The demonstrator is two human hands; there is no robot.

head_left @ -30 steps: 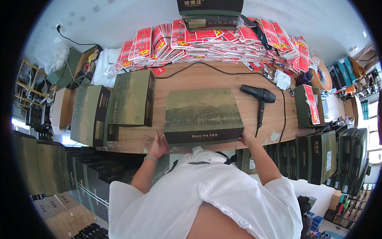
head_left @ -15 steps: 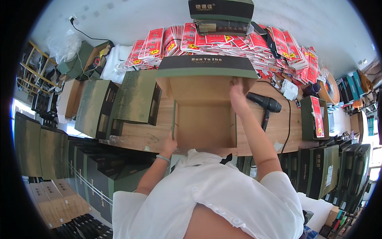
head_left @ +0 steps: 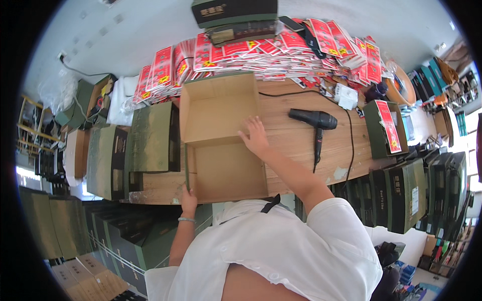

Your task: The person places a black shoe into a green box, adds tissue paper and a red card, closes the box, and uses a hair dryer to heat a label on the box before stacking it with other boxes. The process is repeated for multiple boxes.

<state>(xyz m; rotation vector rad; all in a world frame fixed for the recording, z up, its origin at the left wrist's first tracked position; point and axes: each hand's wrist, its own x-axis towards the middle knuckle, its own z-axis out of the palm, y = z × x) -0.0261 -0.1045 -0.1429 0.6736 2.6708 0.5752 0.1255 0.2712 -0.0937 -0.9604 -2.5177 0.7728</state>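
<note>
On the wooden table in front of me stands a cardboard box [head_left: 228, 170], dark green outside and plain brown within. Its hinged lid [head_left: 216, 110] is flipped back away from me, and nothing lies inside the tray. My left hand [head_left: 188, 201] grips the box's near left corner, fingers partly hidden by the wall. With fingers spread, my right hand [head_left: 256, 136] is over the right end of the hinge line; whether it touches the cardboard I cannot tell. A black hair dryer [head_left: 315, 119] lies on the table right of the box.
Red printed packets [head_left: 281, 65] are heaped along the wall, with two stacked boxes [head_left: 235, 15] above. Closed green boxes [head_left: 155, 138] stand at the left. A cord [head_left: 351, 135] crosses the table at the right, near an open box [head_left: 379, 133] holding a red packet.
The lid has tipped further back, so its printed outer side no longer shows. My right hand has come off the lid's right side and opened. My left hand keeps its hold.
</note>
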